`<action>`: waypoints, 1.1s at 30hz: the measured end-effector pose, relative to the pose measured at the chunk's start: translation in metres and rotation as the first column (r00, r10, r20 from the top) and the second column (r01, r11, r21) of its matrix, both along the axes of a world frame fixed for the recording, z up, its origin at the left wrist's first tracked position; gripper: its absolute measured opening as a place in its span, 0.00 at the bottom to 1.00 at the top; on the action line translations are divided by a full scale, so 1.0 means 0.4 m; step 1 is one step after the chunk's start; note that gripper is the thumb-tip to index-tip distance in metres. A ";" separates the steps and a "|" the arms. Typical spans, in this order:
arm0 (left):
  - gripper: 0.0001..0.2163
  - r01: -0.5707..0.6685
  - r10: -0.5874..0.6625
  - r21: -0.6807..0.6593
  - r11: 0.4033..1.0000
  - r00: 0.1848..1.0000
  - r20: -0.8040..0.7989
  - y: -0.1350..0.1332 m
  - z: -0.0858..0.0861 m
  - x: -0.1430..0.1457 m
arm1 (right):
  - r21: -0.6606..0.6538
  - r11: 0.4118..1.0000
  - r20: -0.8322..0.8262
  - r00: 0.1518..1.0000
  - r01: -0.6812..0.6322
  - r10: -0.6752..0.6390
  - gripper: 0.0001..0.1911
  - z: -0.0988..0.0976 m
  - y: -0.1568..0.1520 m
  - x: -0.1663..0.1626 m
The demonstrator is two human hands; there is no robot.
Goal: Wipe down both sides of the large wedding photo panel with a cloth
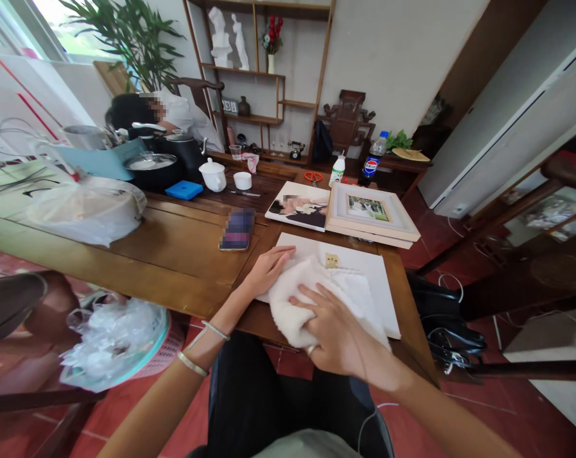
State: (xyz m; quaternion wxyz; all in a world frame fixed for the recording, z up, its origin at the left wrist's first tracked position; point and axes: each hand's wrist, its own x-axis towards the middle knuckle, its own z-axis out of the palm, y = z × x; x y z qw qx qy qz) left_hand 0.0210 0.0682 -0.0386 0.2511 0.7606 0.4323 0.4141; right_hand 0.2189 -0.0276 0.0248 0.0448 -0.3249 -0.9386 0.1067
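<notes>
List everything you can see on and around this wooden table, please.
fluffy white cloth: one, white, on the flat white panel, under both hands
flat white panel: one, white, near table edge
white-framed picture: one, white, beyond the panel
unframed photo canvas: one, left of the framed picture
smartphone: one, dark, on the brown wooden table
white lidded teapot: one, far side
blue-labelled cola bottle: one, far side
clear plastic bags: a heap, in a basket by the floor
left hand: flat on the cloth's left edge
right hand: pressing on the cloth
</notes>
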 end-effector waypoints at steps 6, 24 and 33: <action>0.16 0.023 -0.022 0.010 1.000 0.995 -0.094 0.009 -0.010 0.000 | 0.127 0.937 -0.052 0.946 0.325 -0.321 0.17 -0.011 0.104 0.097; 0.12 0.019 -0.017 0.038 0.999 0.999 -0.039 0.020 -0.029 -0.001 | 0.173 0.949 -0.049 0.965 0.263 -0.258 0.17 -0.051 0.315 -0.025; 0.13 0.011 -0.010 0.028 1.000 0.999 -0.044 0.016 -0.027 -0.001 | 0.264 0.878 -0.061 0.916 0.399 -0.397 0.12 -0.076 0.182 0.244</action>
